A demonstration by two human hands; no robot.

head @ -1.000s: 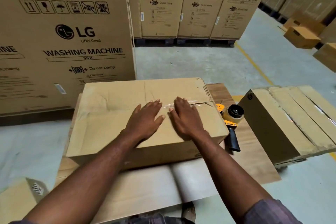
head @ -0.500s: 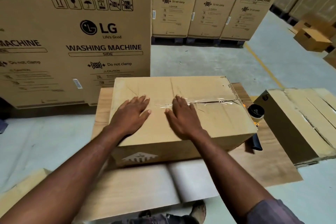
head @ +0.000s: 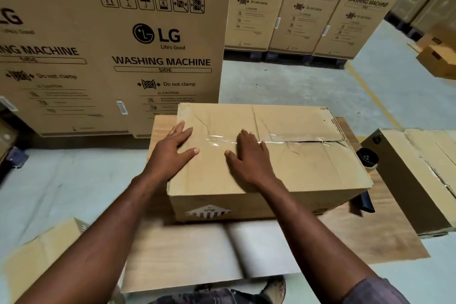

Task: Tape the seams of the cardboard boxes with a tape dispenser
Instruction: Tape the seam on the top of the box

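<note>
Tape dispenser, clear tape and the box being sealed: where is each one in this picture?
tape dispenser [head: 367, 157], head view, on its dark roll.
clear tape [head: 296, 140], head view, on its shiny middle stretch.
cardboard box [head: 308, 170], head view, on its bare top flap.

Pale concrete floor [head: 296, 86], stacked washing-machine cartons [head: 313, 15].

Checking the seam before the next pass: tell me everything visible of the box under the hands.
The box is brown cardboard, creased, lying on a wooden board. Its top flaps meet in a lengthwise seam; clear tape runs along it, yet a dark gap shows toward the right. A white mark is printed on the near side. The left hand and right hand rest flat on top.
</note>
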